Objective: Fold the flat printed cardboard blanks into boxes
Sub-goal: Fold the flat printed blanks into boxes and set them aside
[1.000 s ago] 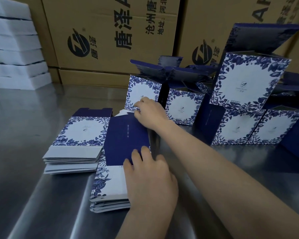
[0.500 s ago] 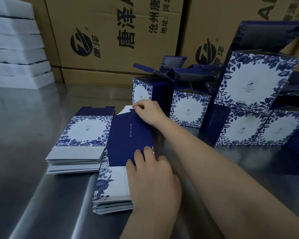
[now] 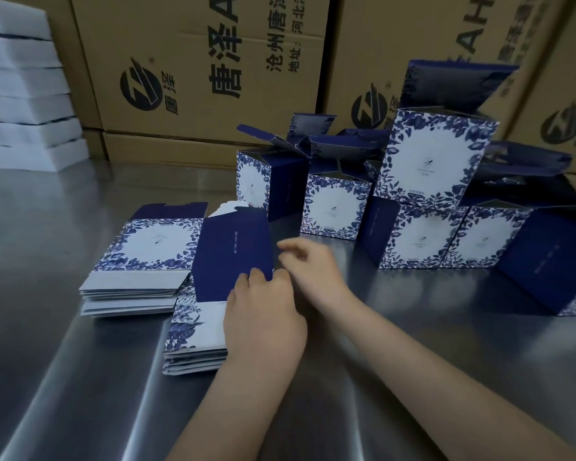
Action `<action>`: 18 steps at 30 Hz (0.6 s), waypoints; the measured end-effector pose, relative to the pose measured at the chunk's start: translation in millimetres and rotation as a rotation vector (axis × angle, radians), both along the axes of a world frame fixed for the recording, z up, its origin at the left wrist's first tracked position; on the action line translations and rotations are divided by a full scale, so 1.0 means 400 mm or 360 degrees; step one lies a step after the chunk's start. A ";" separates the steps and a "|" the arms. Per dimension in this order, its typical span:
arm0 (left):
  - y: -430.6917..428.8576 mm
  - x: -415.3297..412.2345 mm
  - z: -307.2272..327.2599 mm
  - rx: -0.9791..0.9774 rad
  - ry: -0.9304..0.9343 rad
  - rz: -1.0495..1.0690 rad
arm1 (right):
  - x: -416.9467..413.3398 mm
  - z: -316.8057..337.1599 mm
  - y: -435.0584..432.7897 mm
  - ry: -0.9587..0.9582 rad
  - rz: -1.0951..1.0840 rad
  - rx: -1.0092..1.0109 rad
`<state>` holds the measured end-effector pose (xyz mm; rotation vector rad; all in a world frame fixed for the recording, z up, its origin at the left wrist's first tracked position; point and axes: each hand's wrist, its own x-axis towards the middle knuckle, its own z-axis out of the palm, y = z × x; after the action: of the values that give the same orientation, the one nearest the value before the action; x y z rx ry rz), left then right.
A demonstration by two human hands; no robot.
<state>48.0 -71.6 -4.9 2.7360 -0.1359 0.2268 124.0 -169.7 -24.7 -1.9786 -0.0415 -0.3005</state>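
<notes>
The top blank (image 3: 233, 254), a flat dark blue panel, lies on a stack of flat blanks (image 3: 193, 331) with blue floral print. My left hand (image 3: 263, 321) rests on this stack, its fingertips pressing the blue panel's near right corner. Just right of the panel's right edge is my right hand (image 3: 310, 264), blurred, with loosely curled fingers that hold nothing. A second stack of blanks (image 3: 147, 251) sits to the left. Several folded boxes (image 3: 336, 207) with open top flaps stand behind and to the right, one box (image 3: 436, 158) stacked on others.
All of this sits on a steel table (image 3: 64, 361). Large brown shipping cartons (image 3: 197, 71) line the back. White foam slabs (image 3: 20, 104) are piled at the far left. A dark blue box (image 3: 552, 261) stands at the right edge.
My right hand has pulled back from the blank's far corner to beside its right edge. My left hand stays on the stack. The camera has shifted slightly.
</notes>
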 end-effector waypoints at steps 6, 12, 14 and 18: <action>-0.038 -0.035 0.019 -0.0176 -0.0026 -0.0129 | -0.083 -0.008 -0.042 0.0464 0.0203 0.0739; -0.053 -0.056 0.040 -0.0519 -0.0166 -0.0159 | -0.123 -0.013 -0.095 0.0492 0.0214 0.1002; -0.042 -0.051 0.050 -0.0708 -0.0299 -0.0119 | -0.129 -0.007 -0.110 0.0543 0.0181 0.1102; 0.004 -0.020 0.063 -0.0981 -0.0574 0.0067 | -0.152 0.005 -0.147 0.0535 0.0071 0.1224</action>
<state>40.1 -69.8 20.4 2.0665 -0.0866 0.6547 63.3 -228.4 -22.8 -1.2367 0.2162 0.0546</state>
